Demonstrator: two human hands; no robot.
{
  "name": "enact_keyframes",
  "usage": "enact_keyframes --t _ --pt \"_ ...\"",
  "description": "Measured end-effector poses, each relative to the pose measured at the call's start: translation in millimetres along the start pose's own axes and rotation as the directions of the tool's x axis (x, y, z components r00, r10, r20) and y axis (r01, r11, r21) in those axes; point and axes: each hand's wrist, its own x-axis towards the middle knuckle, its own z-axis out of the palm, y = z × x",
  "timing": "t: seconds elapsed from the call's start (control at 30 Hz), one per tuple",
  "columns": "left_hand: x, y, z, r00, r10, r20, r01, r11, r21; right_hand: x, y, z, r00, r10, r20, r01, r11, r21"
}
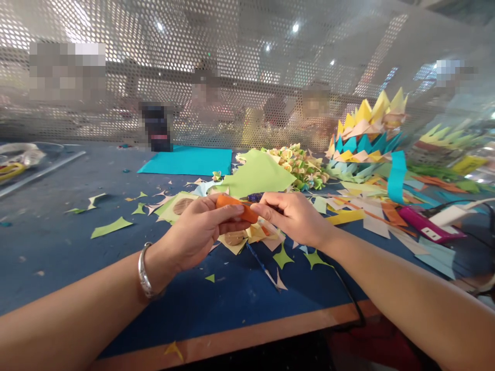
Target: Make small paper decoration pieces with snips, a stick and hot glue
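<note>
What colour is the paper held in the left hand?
The held paper is orange, best seen in the head view.

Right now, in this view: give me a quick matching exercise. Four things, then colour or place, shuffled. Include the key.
Column 1
1. Bracelet
2. Orange paper
3. Blue sheet
4. Spiked stack

Column 2
A. On the table, just left of the green sheet in the picture
B. Multicoloured, on the right of the picture
C. Held in the fingers of the left hand
D. Silver, worn on a wrist

Pairs: 1-D, 2-C, 3-A, 4-B
</note>
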Motion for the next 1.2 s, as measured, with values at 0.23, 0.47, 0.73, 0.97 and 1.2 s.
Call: enact_keyframes --t 0.23,0.47,0.73,0.97,1.2 --pt "0.8 -0.8 1.0 1.000 0.025 0.000 -0.025 0.999 0.028 0.0 -0.5 -0.3 1.000 -0.003 -0.003 0.003 1.000 -0.006" --pt "0.8 -2.9 -2.6 0.999 0.053 -0.001 -0.052 0.993 0.106 0.7 -0.1 0.1 1.000 -0.002 0.004 0.002 1.000 -0.015" --pt "2.3 -1.7 -2.6 0.999 0.042 -0.002 -0.041 0.985 0.168 0.6 -0.8 -0.3 1.000 0.004 -0.003 -0.004 0.999 -0.032" --pt "2.6 -1.9 -3.7 1.000 0.017 -0.021 -0.013 0.982 0.188 0.3 -1.3 -0.6 1.000 0.012 -0.003 -0.012 1.000 -0.024" --pt "3.3 -1.5 -2.4 1.000 -0.014 0.009 0.012 0.989 0.146 -0.6 0.3 -0.4 1.000 -0.003 -0.005 0.003 1.000 -0.003"
